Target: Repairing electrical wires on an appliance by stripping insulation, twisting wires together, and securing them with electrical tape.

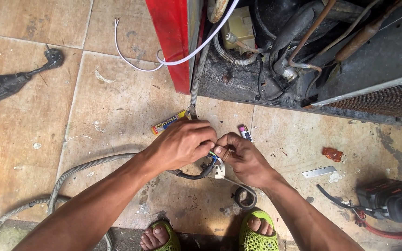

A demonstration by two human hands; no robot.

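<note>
Two bare hands working a small wire bundle over a tiled floor.

The left hand (182,144) and right hand (240,155) are meeting fingertip to fingertip, each grip closing tightly on the coloured wires (212,157) between them; a white connector (218,171) is hanging just below, joined to a black cable (194,175). A roll of black tape (245,197) is lying near the right wrist, above green sandals (256,234). A grey corrugated hose (84,168) is curving away leftward. Beyond the hands, a yellow tube (167,122) and the open compressor bay (275,51) of a red appliance are showing.
</note>
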